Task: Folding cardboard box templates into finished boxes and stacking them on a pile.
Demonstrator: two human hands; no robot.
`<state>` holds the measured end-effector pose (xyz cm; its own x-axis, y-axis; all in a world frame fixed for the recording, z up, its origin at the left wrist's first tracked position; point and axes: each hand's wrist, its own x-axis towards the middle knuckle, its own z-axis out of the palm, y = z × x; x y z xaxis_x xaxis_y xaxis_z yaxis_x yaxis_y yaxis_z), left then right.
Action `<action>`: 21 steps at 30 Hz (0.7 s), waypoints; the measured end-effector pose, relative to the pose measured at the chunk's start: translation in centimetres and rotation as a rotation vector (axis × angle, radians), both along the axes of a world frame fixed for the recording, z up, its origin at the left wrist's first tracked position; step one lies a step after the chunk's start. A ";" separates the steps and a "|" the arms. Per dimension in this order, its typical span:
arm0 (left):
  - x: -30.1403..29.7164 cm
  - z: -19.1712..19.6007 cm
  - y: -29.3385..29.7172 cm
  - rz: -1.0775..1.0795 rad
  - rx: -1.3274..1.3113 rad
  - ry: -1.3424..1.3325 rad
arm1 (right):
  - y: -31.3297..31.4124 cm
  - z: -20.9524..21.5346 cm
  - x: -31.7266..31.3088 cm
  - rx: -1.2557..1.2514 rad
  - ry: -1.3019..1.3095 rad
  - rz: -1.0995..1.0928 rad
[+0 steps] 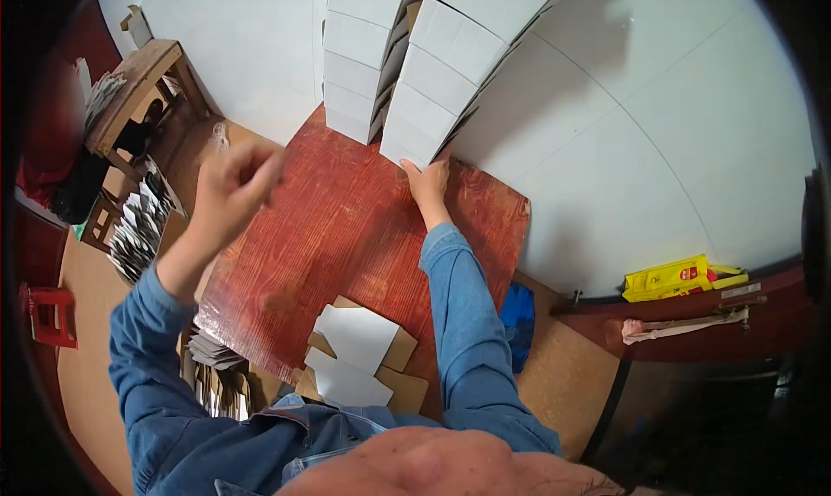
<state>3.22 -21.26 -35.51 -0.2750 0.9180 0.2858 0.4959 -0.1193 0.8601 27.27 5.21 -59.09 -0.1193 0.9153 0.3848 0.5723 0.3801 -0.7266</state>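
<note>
Box stacking at a red table: right hand at the stack, left hand raised

Right hand (pixel 428 184) lies flat, fingers open, its tips touching the foot of the nearer white box stack (pixel 450 72) at the table's (pixel 346 228) far edge, gripping nothing; a second stack (pixel 359 54) stands just beside it to the left, both against the white wall (pixel 623 132). Left hand (pixel 234 180) is lifted above the table's left edge, fingers curled in loosely, blurred, no item seen in it. Flat unfolded blanks (pixel 359 357) lie at the near edge. Step judged: squaring the bottom box into line; next move likely calls for a blank from the near pile, needing both hands free. Left of the table, a wooden stool (pixel 138 85)
</note>
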 end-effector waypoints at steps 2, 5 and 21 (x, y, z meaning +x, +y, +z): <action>-0.7 -2.7 -4.2 0.064 -0.100 -0.110 | -1.0 1.1 -0.9 -0.157 0.048 0.055; -0.5 -5.4 -8.0 0.088 -0.206 -0.262 | -0.9 0.3 0.4 -0.213 0.111 0.011; 1.9 -13.7 -18.7 0.022 -0.389 -0.492 | -1.1 4.2 1.9 -0.258 0.026 0.075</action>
<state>5.17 -39.95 -49.21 -0.3095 0.9220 -0.2328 0.0299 0.2541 0.9667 29.17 4.14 -54.87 -0.1834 0.9724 0.1442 0.5295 0.2213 -0.8189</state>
